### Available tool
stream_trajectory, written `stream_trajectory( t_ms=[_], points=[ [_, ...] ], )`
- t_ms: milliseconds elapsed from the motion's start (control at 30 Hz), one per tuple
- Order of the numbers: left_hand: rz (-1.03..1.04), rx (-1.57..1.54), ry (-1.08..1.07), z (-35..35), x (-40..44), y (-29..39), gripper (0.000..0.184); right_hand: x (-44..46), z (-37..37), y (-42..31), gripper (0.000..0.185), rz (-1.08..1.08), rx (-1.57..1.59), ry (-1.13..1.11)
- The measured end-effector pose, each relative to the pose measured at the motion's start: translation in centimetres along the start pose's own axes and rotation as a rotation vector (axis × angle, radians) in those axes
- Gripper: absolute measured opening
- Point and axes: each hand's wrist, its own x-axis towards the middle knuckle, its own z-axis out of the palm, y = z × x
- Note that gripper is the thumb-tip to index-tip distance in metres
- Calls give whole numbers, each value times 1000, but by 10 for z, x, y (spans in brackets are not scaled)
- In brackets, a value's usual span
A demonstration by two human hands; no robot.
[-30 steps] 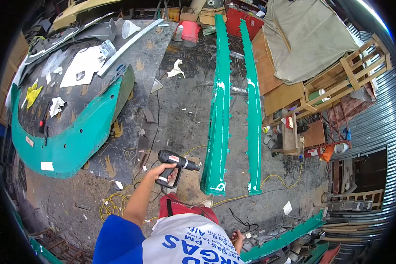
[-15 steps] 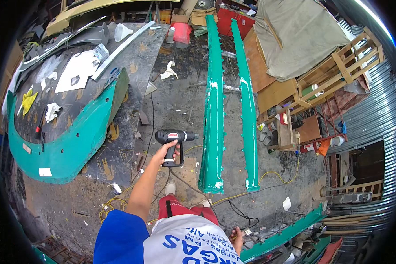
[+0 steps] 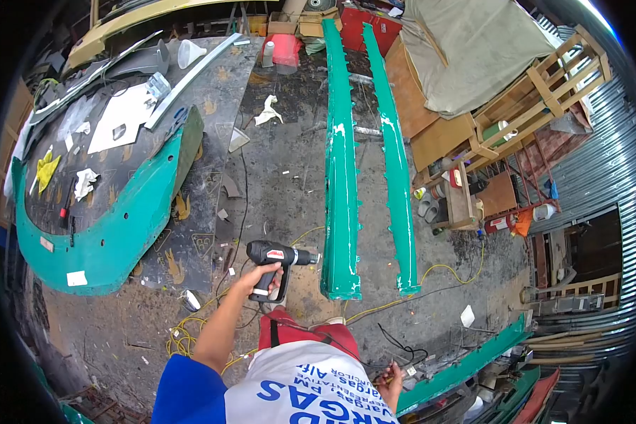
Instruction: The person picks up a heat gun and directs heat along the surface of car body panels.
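Observation:
My left hand [image 3: 268,277] is wrapped round the handle of a black heat gun [image 3: 272,253]. The gun's nozzle points right, beside the lower left edge of a long green panel [image 3: 341,184]. A narrower green panel [image 3: 401,198] lies to its right, roughly parallel. Low in the view, my right hand [image 3: 389,384] is at my right side with curled fingers; what it holds is too small to make out. Close to it are a dark cable [image 3: 403,346] and another green strip [image 3: 466,374].
A curved green panel [image 3: 99,258] lies on the dark board at left. Yellow cord [image 3: 184,336] is coiled near my left forearm, and more crosses the floor. A wooden frame [image 3: 551,92] and a grey cover [image 3: 473,56] are at upper right.
The heat gun in my left hand first moved away from me along the panel, then back towards its near end. My right hand remains low at my side. The view has shifted slightly.

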Motion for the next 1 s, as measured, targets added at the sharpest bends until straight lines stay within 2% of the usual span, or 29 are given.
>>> stream_trajectory(
  t_ms=[133, 200, 333, 367, 400, 467, 500, 633, 733, 833, 1000],
  points=[
    [-118, 75, -15, 9, -30, -21, 44, 7, -13, -5, 18, -19, -22, -30],
    [-99, 132, 7, 22, -43, -25, 41, 16, -17, -5, 17, -9, -44, -38],
    [51, 266, 140, 63, -67, -16, 30, 28, -15, -15, 17, 6, -79, -71],
    [151, 357, 178, 70, -66, -15, 32, 32, -15, -17, 17, 13, -83, -82],
    [154, 357, 189, 76, -66, -13, 32, 36, -17, -19, 17, 3, -84, -106],
    [318, 368, 265, 90, -64, -8, 37, 46, -23, -29, 17, -12, -83, -137],
    [337, 366, 299, 97, -65, -6, 35, 50, -26, -35, 17, -11, -85, -144],
    [345, 387, 307, 134, -85, -10, 35, 65, -44, -50, 18, -33, -68, -215],
    [221, 473, 296, 168, -96, -22, 40, 73, -56, -63, 18, -33, -111, -231],
    [268, 523, 317, 209, -101, -34, 41, 86, -70, -77, 18, -33, -73, -258],
    [292, 541, 477, 249, -90, -46, 34, 105, -89, -110, 18, -54, -33, -255]
  ],
)
